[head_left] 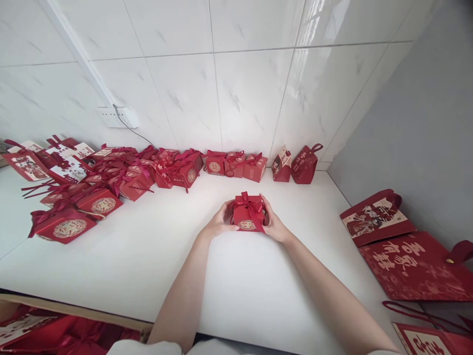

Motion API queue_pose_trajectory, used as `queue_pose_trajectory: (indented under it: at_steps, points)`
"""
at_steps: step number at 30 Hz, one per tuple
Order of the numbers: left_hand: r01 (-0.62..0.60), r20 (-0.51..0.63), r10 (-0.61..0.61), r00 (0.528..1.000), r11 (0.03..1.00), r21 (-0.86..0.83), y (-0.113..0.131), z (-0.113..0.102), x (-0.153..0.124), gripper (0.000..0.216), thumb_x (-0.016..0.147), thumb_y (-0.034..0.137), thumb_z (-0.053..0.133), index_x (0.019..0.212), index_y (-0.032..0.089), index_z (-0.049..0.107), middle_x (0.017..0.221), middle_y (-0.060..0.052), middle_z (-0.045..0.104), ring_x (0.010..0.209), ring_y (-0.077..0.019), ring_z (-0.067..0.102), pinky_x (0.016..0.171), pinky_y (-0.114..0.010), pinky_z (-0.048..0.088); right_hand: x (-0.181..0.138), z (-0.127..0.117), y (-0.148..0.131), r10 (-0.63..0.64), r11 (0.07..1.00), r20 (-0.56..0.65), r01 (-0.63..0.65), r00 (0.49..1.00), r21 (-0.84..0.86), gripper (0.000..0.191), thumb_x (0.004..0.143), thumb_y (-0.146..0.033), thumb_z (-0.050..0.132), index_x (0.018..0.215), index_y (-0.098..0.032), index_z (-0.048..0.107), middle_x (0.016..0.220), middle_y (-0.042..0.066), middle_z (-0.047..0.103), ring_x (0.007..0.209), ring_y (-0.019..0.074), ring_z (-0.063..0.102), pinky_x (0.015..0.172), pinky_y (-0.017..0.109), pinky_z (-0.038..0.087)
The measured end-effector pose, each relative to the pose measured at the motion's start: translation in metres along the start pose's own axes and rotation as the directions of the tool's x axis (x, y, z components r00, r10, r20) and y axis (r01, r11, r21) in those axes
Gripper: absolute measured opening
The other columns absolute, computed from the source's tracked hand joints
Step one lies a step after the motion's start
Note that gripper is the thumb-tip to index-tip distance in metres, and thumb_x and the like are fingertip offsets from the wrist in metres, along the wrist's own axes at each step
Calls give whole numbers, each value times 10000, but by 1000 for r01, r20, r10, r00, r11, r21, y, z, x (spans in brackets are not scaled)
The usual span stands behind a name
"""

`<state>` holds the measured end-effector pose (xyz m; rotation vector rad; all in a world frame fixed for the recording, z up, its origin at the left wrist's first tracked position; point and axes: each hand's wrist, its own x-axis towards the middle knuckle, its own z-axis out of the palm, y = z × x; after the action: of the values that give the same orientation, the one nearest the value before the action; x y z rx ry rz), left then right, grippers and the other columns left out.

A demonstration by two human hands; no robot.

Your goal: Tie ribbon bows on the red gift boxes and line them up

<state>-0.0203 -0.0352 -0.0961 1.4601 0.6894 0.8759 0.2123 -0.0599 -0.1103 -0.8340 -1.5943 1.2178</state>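
A small red gift box (pixel 248 213) with a red ribbon bow on top and a gold round emblem on its front sits at the middle of the white table (pixel 155 246). My left hand (pixel 220 220) cups its left side with the fingers curled against it. My right hand (pixel 272 222) grips its right side, fingers wrapped round the edge. Both forearms reach in from the bottom of the view.
Several finished red ribbon boxes (pixel 111 177) pile along the wall at the left, and a few more (pixel 236 165) stand in a row at the back. Two small red bags (pixel 295 165) stand beside them. Flat red bags (pixel 414 261) lie at the right. A wall socket (pixel 117 117) sits above.
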Motion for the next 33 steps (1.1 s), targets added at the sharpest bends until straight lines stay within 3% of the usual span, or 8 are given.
queue_pose_trajectory:
  at_steps: [6, 13, 20, 27, 30, 33]
  points:
    - [-72, -42, 78, 996, 989, 130, 1, 0, -1, 901, 574, 251, 832, 1365, 271, 402, 1487, -108, 358, 1402, -306, 293, 1159, -485, 234, -1, -6, 3, -18, 997, 8, 17, 1000, 81, 1036, 700, -458, 771, 1487, -322, 110, 1507, 107, 297, 1340, 261, 392, 1093, 432, 362]
    - [-45, -101, 70, 992, 971, 235, 13, 4, -4, 874, 618, 271, 797, 1380, 273, 369, 1475, -120, 367, 1292, -312, 436, 1083, -475, 356, -4, -4, 4, -85, 987, -96, 71, 992, -145, 948, 678, -365, 788, 1456, -320, 247, 1514, 86, 275, 1352, 291, 362, 1100, 433, 351]
    - [-94, -79, 116, 990, 966, 241, 9, 2, -2, 852, 615, 241, 792, 1363, 273, 384, 1470, -99, 377, 1349, -302, 373, 1124, -447, 312, -3, -3, 4, -134, 979, -103, 116, 986, -167, 902, 704, -355, 771, 1448, -317, 262, 1505, 80, 289, 1354, 278, 361, 1112, 432, 336]
    - [-78, -68, 98, 993, 963, 256, 3, -4, -3, 894, 573, 272, 832, 1352, 266, 393, 1454, -105, 398, 1355, -292, 365, 1139, -462, 265, -4, -3, 2, -56, 991, -83, 45, 995, -127, 1017, 702, -459, 772, 1495, -314, 152, 1506, 94, 310, 1320, 290, 411, 1105, 460, 337]
    - [-55, -133, 88, 987, 972, 230, -2, 1, 0, 890, 573, 305, 842, 1339, 252, 392, 1437, -110, 419, 1348, -286, 376, 1136, -454, 267, -4, -4, 0, -16, 998, -86, 11, 996, -54, 861, 801, -509, 658, 1493, -295, 192, 1483, 86, 370, 1300, 276, 440, 1091, 441, 364]
    - [-6, -251, 58, 966, 979, 204, -9, 11, 5, 846, 622, 355, 812, 1339, 235, 379, 1379, -117, 481, 1291, -280, 444, 1094, -448, 322, -2, -6, -2, 13, 999, -147, -6, 989, 49, 604, 904, -508, 504, 1440, -287, 335, 1443, 61, 438, 1281, 256, 460, 1071, 409, 394]
